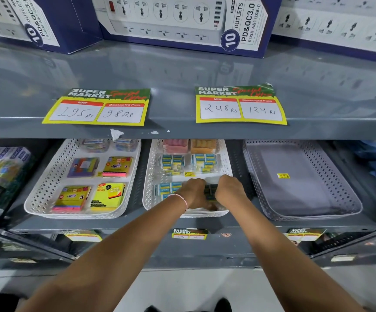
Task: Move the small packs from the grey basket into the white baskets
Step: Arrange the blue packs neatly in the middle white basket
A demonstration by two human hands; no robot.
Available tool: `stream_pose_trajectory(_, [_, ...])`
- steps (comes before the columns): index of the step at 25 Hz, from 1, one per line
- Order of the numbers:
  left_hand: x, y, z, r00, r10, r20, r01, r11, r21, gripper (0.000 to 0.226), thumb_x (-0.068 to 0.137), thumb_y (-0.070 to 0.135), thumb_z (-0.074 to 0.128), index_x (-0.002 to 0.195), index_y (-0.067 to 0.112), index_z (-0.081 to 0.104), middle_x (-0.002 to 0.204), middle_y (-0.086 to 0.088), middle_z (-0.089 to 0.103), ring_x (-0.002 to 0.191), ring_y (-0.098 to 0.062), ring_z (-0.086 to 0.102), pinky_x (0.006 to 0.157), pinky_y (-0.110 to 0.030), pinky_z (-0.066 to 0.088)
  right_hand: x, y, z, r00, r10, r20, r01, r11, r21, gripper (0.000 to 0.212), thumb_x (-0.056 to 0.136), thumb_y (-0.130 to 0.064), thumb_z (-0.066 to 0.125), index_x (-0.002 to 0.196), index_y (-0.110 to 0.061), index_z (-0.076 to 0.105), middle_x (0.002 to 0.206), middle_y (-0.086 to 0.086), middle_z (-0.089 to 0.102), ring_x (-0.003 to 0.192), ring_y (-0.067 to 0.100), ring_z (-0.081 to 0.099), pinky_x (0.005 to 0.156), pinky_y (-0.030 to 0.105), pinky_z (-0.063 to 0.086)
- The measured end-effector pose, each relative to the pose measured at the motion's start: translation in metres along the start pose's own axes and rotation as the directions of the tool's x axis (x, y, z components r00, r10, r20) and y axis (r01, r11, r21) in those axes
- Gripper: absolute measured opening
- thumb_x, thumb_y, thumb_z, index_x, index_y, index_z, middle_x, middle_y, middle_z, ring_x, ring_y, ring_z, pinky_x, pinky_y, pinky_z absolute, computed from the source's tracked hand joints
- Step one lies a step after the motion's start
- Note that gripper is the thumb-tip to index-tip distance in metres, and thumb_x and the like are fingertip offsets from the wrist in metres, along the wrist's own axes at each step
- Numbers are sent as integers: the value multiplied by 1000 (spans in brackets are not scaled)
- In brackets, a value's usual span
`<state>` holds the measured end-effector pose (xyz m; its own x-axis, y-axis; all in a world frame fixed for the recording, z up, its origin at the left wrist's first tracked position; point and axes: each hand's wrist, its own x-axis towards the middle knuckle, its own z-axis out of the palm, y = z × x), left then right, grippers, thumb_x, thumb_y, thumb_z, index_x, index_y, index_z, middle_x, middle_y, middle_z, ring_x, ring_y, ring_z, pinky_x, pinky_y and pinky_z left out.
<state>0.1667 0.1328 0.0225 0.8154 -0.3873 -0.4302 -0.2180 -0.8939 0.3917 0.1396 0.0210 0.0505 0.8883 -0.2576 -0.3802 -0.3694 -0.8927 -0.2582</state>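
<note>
While gripped between left hand [193,192] and right hand [228,188], dark pack [210,191] stands long axis upright over middle white basket [147,194] of blue packs [167,188]; grey basket [349,194] emptied.

White perforated baskets [47,190]; grey basket [349,199]; yellow-green price cards [97,106].

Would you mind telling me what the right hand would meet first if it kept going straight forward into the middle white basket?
Probably the clear packs of blue-and-yellow boxes deeper in the white perforated plastic basket; the right hand points that way, though depth is unclear.
</note>
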Motion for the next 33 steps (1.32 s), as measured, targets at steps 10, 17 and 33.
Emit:
stream_pose_trajectory(10, [5,3,-12,994,101,49,-108,977,186,70,62,31,92,120,4,63,116,-13,67,108,-31,62,89,-35,51,-4,-5,-5,1000,5,27,-5,1000,-21,29,88,2,55,116,-1,58,114,16,65,104,31,63,80,34,53])
stream_pose_trajectory(17, [-20,-57,-60,999,-3,47,-11,959,285,115,59,41,93,152,12,31,151,-9,42,135,-27,42,108,-29,34,-1,5,-24,944,-328,11,328,944,-10,60,74,-18,81,129,-13,57,122,12,63,108,30,62,91,38,54])
stream_pose_trajectory(33, [-18,-75,-40,998,-8,54,-10,946,324,89,60,30,94,137,12,52,132,-10,58,118,-29,57,98,-34,48,28,-13,11,891,-343,297,428,852,-301,82,62,-19,87,134,-14,49,128,12,57,112,32,60,93,42,54])
